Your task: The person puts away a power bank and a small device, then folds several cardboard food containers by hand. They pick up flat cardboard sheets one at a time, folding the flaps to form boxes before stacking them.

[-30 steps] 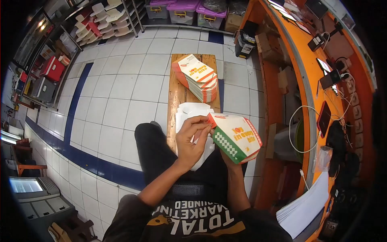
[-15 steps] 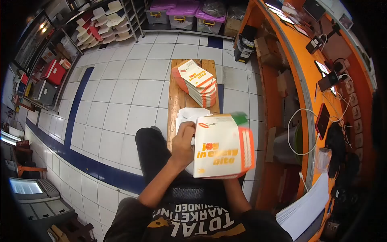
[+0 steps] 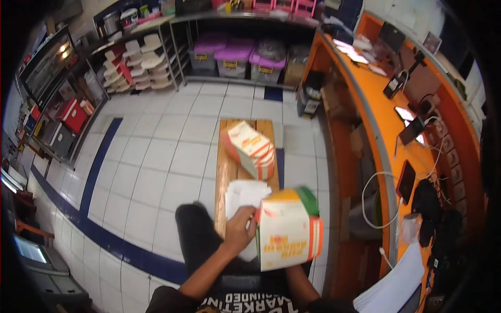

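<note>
A printed cardboard food box [image 3: 284, 235], white with orange lettering and green and orange panels, is held up over my lap. My left hand [image 3: 241, 228] is closed on its left edge, fingers curled. Of my right arm only the forearm shows below the box; the hand is hidden behind it. Beyond, on a wooden bench [image 3: 224, 161], lies a stack of flat folded boxes [image 3: 249, 148] in the same print. White paper pieces [image 3: 245, 195] lie on the bench's near end, just past my left hand.
An orange counter [image 3: 383, 125] runs along the right, carrying phones, cables and a stack of white paper [image 3: 391, 281]. Storage bins with purple lids [image 3: 235, 52] stand under a metal table at the back. Racks line the left, and white tiled floor surrounds the bench.
My view has tilted up, so the bench and stack appear lower. The held box has turned and spread, showing more of its yellow top and green side. My left hand stays at its left edge.
</note>
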The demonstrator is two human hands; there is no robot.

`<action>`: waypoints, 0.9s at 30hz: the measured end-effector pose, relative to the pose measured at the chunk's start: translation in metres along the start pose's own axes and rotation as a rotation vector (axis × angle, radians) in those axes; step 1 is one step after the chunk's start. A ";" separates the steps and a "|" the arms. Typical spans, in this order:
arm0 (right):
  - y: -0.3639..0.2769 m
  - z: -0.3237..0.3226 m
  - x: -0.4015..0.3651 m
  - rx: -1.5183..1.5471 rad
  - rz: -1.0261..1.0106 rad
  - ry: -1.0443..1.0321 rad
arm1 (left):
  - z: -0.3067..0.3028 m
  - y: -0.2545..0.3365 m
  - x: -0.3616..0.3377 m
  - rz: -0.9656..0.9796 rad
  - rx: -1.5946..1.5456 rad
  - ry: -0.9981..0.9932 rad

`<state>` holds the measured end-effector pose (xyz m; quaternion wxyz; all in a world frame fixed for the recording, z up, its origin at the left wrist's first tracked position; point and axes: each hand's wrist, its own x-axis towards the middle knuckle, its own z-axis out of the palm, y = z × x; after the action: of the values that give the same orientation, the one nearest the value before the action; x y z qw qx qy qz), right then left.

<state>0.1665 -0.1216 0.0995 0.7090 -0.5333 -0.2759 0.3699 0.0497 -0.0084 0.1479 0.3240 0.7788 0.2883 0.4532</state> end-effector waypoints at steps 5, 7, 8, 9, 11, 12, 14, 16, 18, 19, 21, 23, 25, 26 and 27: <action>-0.002 -0.018 -0.005 -0.056 0.002 -0.025 | 0.010 -0.004 -0.005 0.068 -0.016 0.024; -0.006 -0.013 0.002 -0.075 0.022 -0.030 | 0.007 -0.002 -0.003 0.015 -0.048 -0.046; -0.008 -0.013 0.004 -0.084 0.036 -0.032 | 0.005 -0.002 -0.002 0.024 -0.050 -0.043; -0.010 -0.012 0.006 -0.092 0.050 -0.036 | 0.004 -0.002 -0.001 0.011 -0.066 -0.065; -0.016 -0.010 0.013 -0.109 0.084 -0.041 | 0.004 -0.002 -0.001 0.001 -0.082 -0.087; -0.023 -0.010 0.016 -0.116 0.100 -0.043 | 0.004 -0.003 -0.001 0.021 -0.061 -0.077; -0.032 0.003 0.035 -0.128 0.134 -0.045 | 0.004 -0.001 0.001 0.047 -0.039 -0.068; -0.042 0.015 0.039 -0.144 0.169 -0.047 | 0.005 0.003 0.003 0.043 -0.023 -0.026; -0.068 0.027 0.035 -0.020 0.092 -0.080 | 0.005 0.002 0.004 0.027 -0.027 -0.027; -0.078 0.033 0.035 -0.026 0.038 -0.097 | 0.004 0.001 0.004 0.006 -0.029 -0.030; -0.082 0.034 0.037 -0.031 -0.019 -0.113 | 0.004 -0.002 0.005 0.011 -0.041 -0.037; -0.079 0.027 0.037 -0.340 -0.139 -0.165 | 0.004 -0.003 0.004 0.015 -0.052 -0.049; -0.075 0.023 0.038 -0.334 -0.134 -0.166 | 0.004 -0.001 0.004 -0.034 -0.131 -0.053; -0.074 0.022 0.039 -0.331 -0.126 -0.172 | 0.003 0.001 0.005 -0.030 -0.129 -0.057; -0.072 0.020 0.039 -0.328 -0.117 -0.178 | 0.001 0.005 0.005 -0.054 -0.153 -0.066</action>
<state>0.1895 -0.0898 0.1742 0.6056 -0.5899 -0.4249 0.3237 0.0534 -0.0077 0.1539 0.4041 0.7581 0.2627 0.4392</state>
